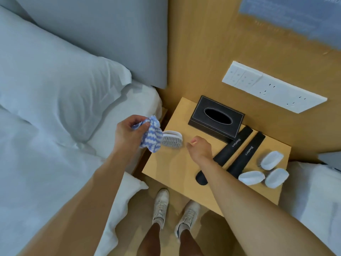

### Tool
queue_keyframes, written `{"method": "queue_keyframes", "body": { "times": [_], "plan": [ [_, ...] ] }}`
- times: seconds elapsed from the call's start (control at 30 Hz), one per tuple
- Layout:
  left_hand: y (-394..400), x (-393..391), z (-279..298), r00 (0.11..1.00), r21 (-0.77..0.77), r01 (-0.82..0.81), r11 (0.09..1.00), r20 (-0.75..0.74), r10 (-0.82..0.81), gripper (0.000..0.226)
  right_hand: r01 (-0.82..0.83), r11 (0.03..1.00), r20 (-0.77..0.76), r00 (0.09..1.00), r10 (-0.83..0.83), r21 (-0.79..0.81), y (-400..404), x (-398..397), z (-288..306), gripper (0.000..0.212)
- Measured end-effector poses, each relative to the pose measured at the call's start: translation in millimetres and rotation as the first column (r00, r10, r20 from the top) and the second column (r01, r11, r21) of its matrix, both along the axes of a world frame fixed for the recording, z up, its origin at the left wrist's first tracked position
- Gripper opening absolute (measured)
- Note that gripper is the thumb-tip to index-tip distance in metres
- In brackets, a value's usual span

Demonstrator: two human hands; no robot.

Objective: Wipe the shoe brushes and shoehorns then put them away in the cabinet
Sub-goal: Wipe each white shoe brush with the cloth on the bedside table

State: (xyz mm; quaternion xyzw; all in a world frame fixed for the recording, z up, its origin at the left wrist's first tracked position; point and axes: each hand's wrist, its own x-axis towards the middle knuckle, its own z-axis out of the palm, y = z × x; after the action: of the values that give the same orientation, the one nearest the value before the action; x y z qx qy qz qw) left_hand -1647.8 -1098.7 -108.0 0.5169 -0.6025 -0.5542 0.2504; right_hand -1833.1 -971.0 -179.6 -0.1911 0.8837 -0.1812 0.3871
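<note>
My left hand (129, 132) grips a blue-and-white striped cloth (152, 137) over the left edge of the wooden bedside cabinet (171, 174). A white shoe brush (172, 139) lies on its side on the cabinet top, right beside the cloth. My right hand (200, 147) hovers just right of that brush with loosely curled fingers and holds nothing. Two black shoehorns (234, 146) (247, 154) lie side by side behind my right forearm. Three more white brushes (272, 159) (251, 177) (276, 177) are grouped at the cabinet's right edge.
A black tissue box (216, 119) stands at the back of the cabinet top. A white socket panel (273, 87) is on the wooden wall behind. Beds with white linen flank the cabinet left (55, 108) and right (317, 191). My shoes (160, 206) stand on the floor in front.
</note>
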Motion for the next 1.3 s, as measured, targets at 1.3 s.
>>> {"method": "queue_keyframes", "body": {
  "times": [1.3],
  "plan": [
    [32, -136, 129, 0.911, -0.218, 0.402, 0.889, 0.0, -0.412, 0.018, 0.497, 0.65, 0.647, 0.762, -0.011, -0.575, 42, -55, 186, 0.031]
  ]
}}
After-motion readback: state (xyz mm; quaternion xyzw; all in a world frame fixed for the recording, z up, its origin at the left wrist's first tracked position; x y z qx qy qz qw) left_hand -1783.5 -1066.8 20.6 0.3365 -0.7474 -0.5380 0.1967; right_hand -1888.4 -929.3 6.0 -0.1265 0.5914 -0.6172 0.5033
